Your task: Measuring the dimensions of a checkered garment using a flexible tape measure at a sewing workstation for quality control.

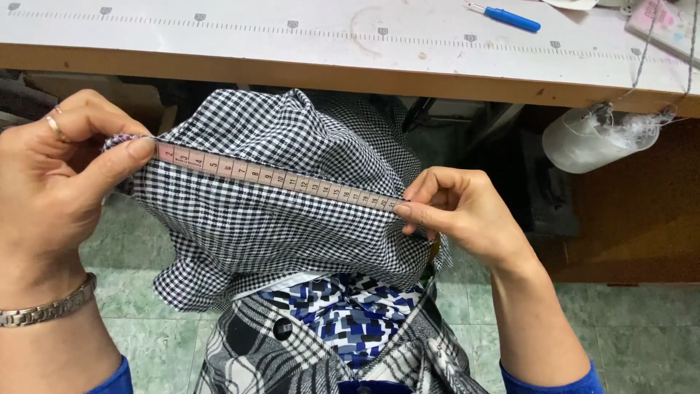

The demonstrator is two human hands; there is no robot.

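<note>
The left hand (55,164) pinches 1 end of a pink measuring tape (273,177) between thumb and forefinger, pressing it onto the edge of a black-and-white checked cloth (270,219); a ring sits on 1 finger and a metal bracelet (47,310) circles the wrist. The tape runs taut and slightly downhill across the cloth, which hangs in the air above the person's lap, just below the table edge. The cloth looks thin, light and limp: it sags and bunches wherever nothing grips it, so it likely needs holding at both ends of the measured edge, stretched, or it would fold and slip. The tape seems flexible and slick too. The right hand (456,211) closes thumb and fingertips on the tape's other end together with the cloth.

Above lies a white worktable (219,33) with a printed ruler scale along it, a blue seam ripper (510,17) on top, and a pale cone of thread (594,138) below its right edge. Green floor tiles (634,335) show beneath.
</note>
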